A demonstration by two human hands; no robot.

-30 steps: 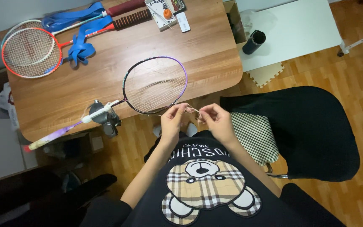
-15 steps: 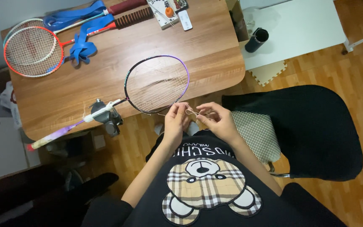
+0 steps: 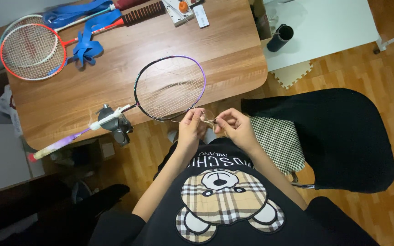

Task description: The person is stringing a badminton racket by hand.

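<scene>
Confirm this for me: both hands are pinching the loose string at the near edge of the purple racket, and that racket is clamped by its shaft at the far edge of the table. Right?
Not quite. The head view shows the clamp gripping the purple racket at the near edge of the table, not the far edge. The rest stands: the left hand and right hand both pinch the loose string by the racket's near rim.

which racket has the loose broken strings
The purple and black racket nearest the hands; its strings sag with gaps. The orange-framed racket at the table's far left looks evenly strung.

Home room, wooden table, parquet floor, black chair
</scene>
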